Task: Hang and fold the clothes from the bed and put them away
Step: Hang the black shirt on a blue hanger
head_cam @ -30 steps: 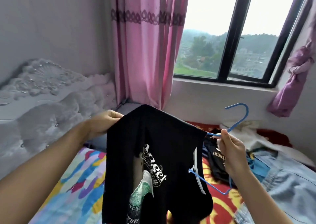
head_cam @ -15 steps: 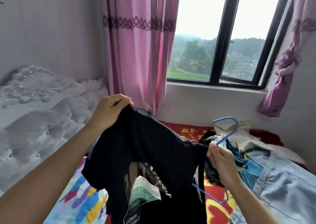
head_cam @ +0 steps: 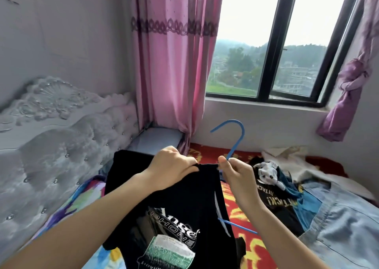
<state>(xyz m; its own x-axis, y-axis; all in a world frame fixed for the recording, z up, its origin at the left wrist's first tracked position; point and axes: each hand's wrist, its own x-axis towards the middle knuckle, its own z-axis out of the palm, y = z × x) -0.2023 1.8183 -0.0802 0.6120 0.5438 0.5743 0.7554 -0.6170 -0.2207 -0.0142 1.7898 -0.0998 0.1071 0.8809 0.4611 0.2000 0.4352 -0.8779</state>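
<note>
Holding it how?

My left hand has come across from the far shoulder and now bunches the collar of the shirt in curled fingers, just beside my right hand, which pinches the hanger below its hook. I judge the shirt nearly hung.

Room?

Shirt hangs over the bed. Pile lies right, headboard left; open air is ahead, towards the sill.
</note>
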